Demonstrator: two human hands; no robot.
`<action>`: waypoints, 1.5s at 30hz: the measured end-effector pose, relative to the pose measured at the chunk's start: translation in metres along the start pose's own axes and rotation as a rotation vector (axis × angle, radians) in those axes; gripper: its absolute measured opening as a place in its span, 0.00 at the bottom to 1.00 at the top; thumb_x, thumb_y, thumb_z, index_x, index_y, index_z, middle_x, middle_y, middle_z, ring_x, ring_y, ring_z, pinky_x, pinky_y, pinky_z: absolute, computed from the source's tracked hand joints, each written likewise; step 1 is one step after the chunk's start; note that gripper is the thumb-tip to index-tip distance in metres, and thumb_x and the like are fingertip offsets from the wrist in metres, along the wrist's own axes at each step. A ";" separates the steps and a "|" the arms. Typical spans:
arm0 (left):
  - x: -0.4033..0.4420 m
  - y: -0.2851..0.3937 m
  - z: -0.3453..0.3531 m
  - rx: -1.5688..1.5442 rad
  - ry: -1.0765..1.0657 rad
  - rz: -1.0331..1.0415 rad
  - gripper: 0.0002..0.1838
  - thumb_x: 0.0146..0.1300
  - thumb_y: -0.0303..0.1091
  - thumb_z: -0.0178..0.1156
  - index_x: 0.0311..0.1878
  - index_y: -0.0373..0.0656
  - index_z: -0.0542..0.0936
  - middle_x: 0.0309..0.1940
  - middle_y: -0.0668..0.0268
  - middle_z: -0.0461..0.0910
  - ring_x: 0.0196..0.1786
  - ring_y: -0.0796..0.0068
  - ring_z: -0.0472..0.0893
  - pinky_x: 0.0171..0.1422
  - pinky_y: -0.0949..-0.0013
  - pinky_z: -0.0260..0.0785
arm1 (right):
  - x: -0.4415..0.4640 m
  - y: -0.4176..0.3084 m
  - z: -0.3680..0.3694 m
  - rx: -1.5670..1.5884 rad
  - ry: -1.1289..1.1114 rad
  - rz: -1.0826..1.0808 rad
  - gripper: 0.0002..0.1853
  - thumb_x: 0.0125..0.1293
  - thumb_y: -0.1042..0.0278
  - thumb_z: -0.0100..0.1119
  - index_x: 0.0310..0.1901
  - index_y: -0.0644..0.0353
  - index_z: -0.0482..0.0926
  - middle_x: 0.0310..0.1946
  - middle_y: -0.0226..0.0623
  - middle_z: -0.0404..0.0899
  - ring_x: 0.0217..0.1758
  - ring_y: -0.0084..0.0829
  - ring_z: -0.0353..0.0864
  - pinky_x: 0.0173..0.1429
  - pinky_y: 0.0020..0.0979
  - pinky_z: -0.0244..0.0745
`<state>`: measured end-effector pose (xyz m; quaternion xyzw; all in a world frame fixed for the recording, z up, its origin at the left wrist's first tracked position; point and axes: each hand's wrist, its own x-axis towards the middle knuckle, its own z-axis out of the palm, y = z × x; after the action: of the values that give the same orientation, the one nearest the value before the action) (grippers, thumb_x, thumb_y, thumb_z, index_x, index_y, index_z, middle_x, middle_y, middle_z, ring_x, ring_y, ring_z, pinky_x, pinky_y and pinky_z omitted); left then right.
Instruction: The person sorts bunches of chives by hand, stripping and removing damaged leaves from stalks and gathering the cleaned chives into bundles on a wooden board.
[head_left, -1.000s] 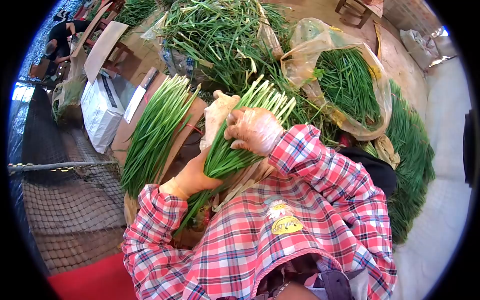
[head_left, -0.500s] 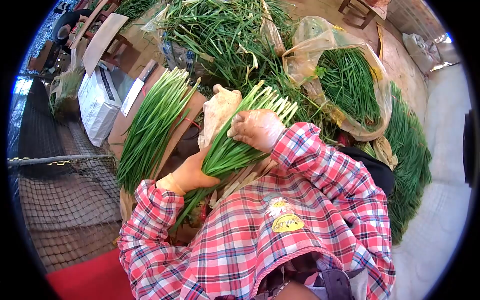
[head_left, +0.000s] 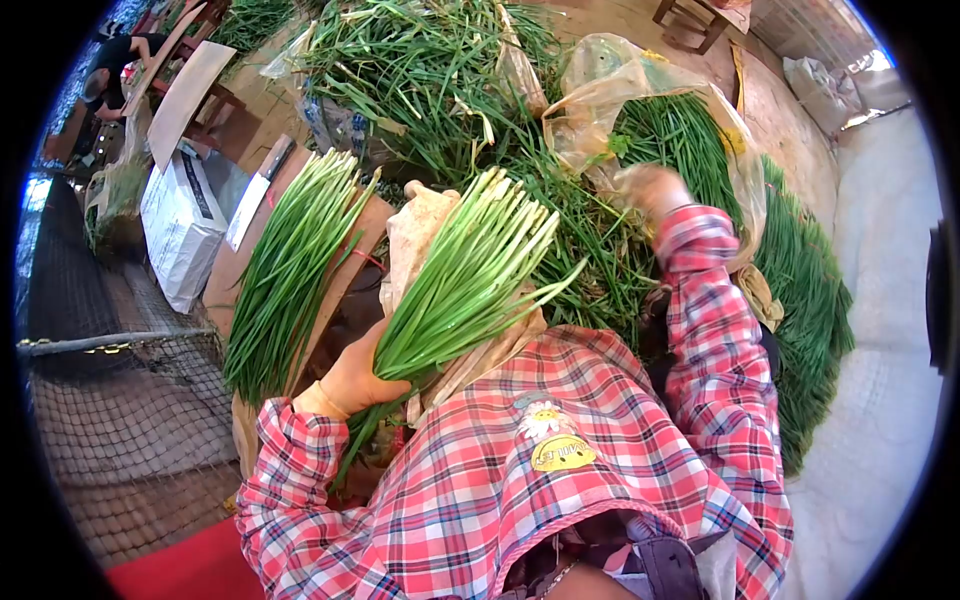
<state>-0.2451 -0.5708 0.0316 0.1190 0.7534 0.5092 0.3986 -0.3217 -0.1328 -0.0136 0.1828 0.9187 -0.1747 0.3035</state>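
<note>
My left hand (head_left: 362,368), in an orange glove, is wrapped round the lower leaves of a bunch of garlic chives (head_left: 460,280). The pale stem ends fan out up and to the right, above my lap. My right hand (head_left: 655,192) is off the bunch, beside the mouth of a clear plastic bag (head_left: 590,125) that holds more chives (head_left: 690,150). Motion smears its fingers, so their pose is unclear. Left of my left hand, a larger pile of chives (head_left: 285,290) lies on a wooden board (head_left: 228,275), stems pointing away from me.
A knife (head_left: 262,190) lies on the board's far end, close to a white box (head_left: 185,225). Loose green trimmings (head_left: 430,80) are heaped ahead. More chives (head_left: 810,320) stand stacked at the right. Netting (head_left: 140,430) hangs at the left. Another person (head_left: 115,75) bends over at the far left.
My right hand has left the chive stems and swung right and forward to the plastic bag. My left hand keeps its hold on the bunch, whose stem ends are now spread.
</note>
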 end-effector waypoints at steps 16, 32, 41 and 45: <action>0.003 0.024 0.018 0.598 0.110 0.242 0.36 0.50 0.27 0.59 0.66 0.52 0.61 0.38 0.49 0.77 0.43 0.48 0.77 0.43 0.58 0.70 | 0.011 -0.043 0.090 1.081 -0.284 -0.471 0.19 0.54 0.83 0.59 0.49 0.69 0.71 0.46 0.39 0.75 0.48 0.31 0.75 0.49 0.28 0.76; 0.009 0.031 0.020 0.734 0.019 0.094 0.35 0.50 0.28 0.60 0.65 0.47 0.62 0.46 0.48 0.76 0.49 0.49 0.76 0.49 0.61 0.70 | -0.071 -0.061 0.022 0.217 0.172 -0.855 0.12 0.56 0.56 0.61 0.37 0.52 0.83 0.30 0.35 0.82 0.39 0.31 0.79 0.49 0.35 0.71; 0.001 0.003 0.013 0.341 0.017 0.105 0.41 0.46 0.24 0.63 0.66 0.40 0.58 0.50 0.55 0.76 0.53 0.68 0.76 0.56 0.70 0.66 | -0.037 0.019 0.016 0.634 0.262 -0.191 0.12 0.63 0.62 0.53 0.41 0.57 0.80 0.35 0.35 0.81 0.35 0.26 0.79 0.43 0.31 0.74; 0.008 -0.007 0.011 -0.304 0.034 -0.083 0.42 0.40 0.20 0.65 0.64 0.37 0.61 0.54 0.65 0.71 0.56 0.70 0.71 0.62 0.69 0.60 | -0.069 0.040 0.029 1.157 -0.348 -0.153 0.31 0.59 0.50 0.58 0.59 0.59 0.67 0.37 0.41 0.80 0.39 0.26 0.77 0.41 0.28 0.74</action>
<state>-0.2407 -0.5616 0.0193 0.0176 0.6785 0.6024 0.4200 -0.2380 -0.1265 -0.0011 0.2202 0.6224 -0.6941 0.2871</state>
